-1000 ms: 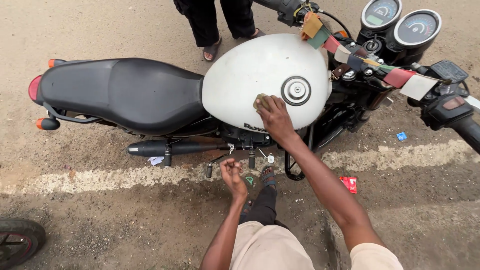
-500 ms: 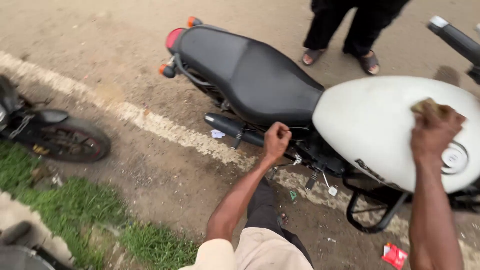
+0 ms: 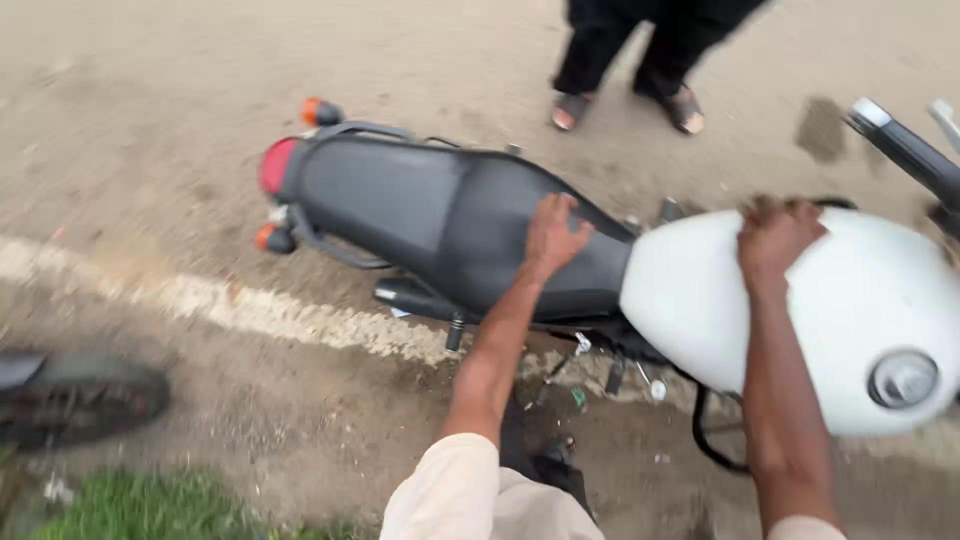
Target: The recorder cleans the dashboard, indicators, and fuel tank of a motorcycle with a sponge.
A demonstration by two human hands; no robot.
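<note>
A motorcycle lies across the middle of the frame, its black seat [image 3: 440, 215] running from the red tail light [image 3: 277, 165] at centre left to the white fuel tank [image 3: 800, 310] at the right. The left hand [image 3: 553, 235] rests palm-down on the rear-right part of the seat, fingers spread and open, gripping nothing. The right hand [image 3: 775, 235] lies on the upper edge of the tank, fingers curled over it; blur hides whether anything is pinched under them, so its grip cannot be told. The tank is the only container in view, and its round chrome filler cap [image 3: 903, 378] sits shut at lower right, so its contents are not visible. A black handlebar [image 3: 905, 150] juts in at the upper right. Behind the motorcycle, at the top of the frame, another person's feet in sandals [image 3: 625, 108] stand on the bare ground. A faded white line [image 3: 230, 305] crosses the dirt below the seat, and a dark tyre [image 3: 75, 400] shows at the lower left.
</note>
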